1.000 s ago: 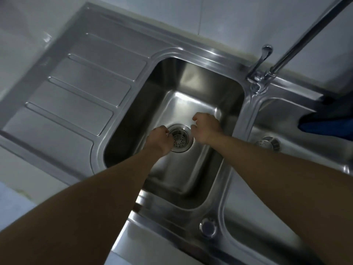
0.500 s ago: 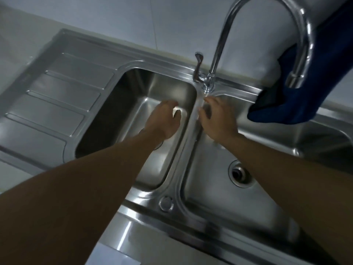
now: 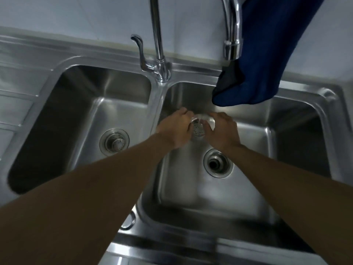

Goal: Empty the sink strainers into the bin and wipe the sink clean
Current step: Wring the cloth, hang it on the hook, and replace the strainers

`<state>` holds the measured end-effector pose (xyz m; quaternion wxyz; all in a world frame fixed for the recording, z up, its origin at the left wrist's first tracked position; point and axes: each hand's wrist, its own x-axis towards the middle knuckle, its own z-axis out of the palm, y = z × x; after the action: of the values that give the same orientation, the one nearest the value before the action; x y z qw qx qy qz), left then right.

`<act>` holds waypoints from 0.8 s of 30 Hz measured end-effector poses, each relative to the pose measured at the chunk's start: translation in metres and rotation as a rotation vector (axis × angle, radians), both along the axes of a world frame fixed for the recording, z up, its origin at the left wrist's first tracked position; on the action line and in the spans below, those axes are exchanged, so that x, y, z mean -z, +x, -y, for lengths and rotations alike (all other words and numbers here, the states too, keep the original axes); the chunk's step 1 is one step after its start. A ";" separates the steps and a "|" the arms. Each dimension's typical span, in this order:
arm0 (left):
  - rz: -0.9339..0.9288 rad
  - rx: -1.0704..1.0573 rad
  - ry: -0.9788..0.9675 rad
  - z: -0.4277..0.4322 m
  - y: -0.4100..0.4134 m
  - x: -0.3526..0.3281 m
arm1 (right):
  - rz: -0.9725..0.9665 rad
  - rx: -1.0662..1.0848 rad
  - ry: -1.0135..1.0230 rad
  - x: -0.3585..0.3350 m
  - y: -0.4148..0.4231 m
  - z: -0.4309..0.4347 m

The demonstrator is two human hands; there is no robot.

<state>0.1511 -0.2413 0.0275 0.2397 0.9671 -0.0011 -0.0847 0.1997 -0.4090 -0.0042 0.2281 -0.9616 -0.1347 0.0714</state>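
stainless steel fills nearly the whole view: a double sink [image 3: 191,72] set under a pale wall, seen from above. both hands meet over the right basin [image 3: 267,142], held up above its floor. the left hand [image 3: 177,129] has its fingers curled round the left edge of a loose strainer [image 3: 199,127], and the right hand [image 3: 222,131] grips the strainer's right edge with fingers bent over the rim. the strainer sits between the two hands, its perforated cup facing the camera and its shiny rim blurred. whether anything lies in the cup cannot be made out.

just nearer the camera than the strainer, the right basin's drain [image 3: 218,163] gapes open, a dark hole ringed in steel. both bare forearms run from the bottom corners of the view up to the strainer.

left of the strainer, across the ridge that divides the basins, the left basin [image 3: 80,104] has a second strainer [image 3: 114,142] seated in its drain. farther left a ribbed draining board [image 3: 11,111] shows at the edge.

behind the strainer, the tap [image 3: 158,46] rises from the ridge with a curved lever [image 3: 140,50] on its left side; its spout [image 3: 232,41] arches over and ends high above the right basin. a dark blue cloth [image 3: 267,54] hangs beside the spout, its lower end dangling over the back of the right basin, behind and right of the strainer.
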 end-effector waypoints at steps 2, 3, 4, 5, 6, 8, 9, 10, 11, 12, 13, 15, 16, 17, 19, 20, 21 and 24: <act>-0.041 -0.012 -0.023 0.010 0.006 0.015 | -0.054 0.012 0.020 0.012 0.002 0.006; -0.060 -0.034 -0.031 0.013 0.010 0.022 | -0.090 0.022 0.029 0.018 0.004 0.008; -0.084 -0.048 -0.026 0.017 0.014 0.029 | -0.127 0.035 0.036 0.025 0.006 0.009; -0.114 -0.051 -0.016 0.019 0.018 0.036 | -0.159 0.046 0.040 0.032 0.008 0.010; -0.143 -0.046 -0.008 0.021 0.021 0.043 | -0.179 0.053 0.041 0.038 0.011 0.010; -0.172 -0.036 0.004 0.022 0.026 0.055 | -0.186 0.052 0.032 0.051 0.016 0.009; -0.183 -0.043 0.005 0.023 0.029 0.060 | -0.186 0.054 0.028 0.056 0.018 0.008; -0.197 -0.056 0.008 0.023 0.031 0.066 | -0.189 0.061 0.025 0.061 0.019 0.007; -0.210 -0.072 0.011 0.023 0.033 0.071 | -0.191 0.068 0.024 0.065 0.021 0.007; -0.221 -0.090 0.007 0.024 0.036 0.075 | -0.193 0.075 0.025 0.068 0.022 0.006; -0.231 -0.115 -0.005 0.024 0.038 0.078 | -0.196 0.084 0.033 0.070 0.024 0.006; -0.243 -0.180 -0.039 0.027 0.041 0.083 | -0.206 0.111 0.060 0.073 0.025 0.007; -0.244 -0.209 -0.049 0.029 0.041 0.085 | -0.209 0.131 0.068 0.074 0.024 0.010; -0.243 -0.232 -0.054 0.031 0.040 0.086 | -0.208 0.146 0.072 0.073 0.022 0.013; -0.241 -0.252 -0.051 0.039 0.035 0.087 | -0.208 0.146 0.073 0.072 0.015 0.023; -0.253 -0.254 -0.062 0.044 0.032 0.086 | -0.222 0.146 0.083 0.071 0.012 0.030; -0.271 -0.250 -0.086 0.049 0.028 0.086 | -0.242 0.152 0.102 0.070 0.008 0.038; -0.307 -0.212 -0.149 0.065 0.017 0.084 | -0.282 0.186 0.145 0.068 -0.006 0.062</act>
<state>0.1681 -0.3066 -0.0567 0.3154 0.9172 0.1310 -0.2053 0.1939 -0.4713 -0.0723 0.3190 -0.9315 -0.0168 0.1740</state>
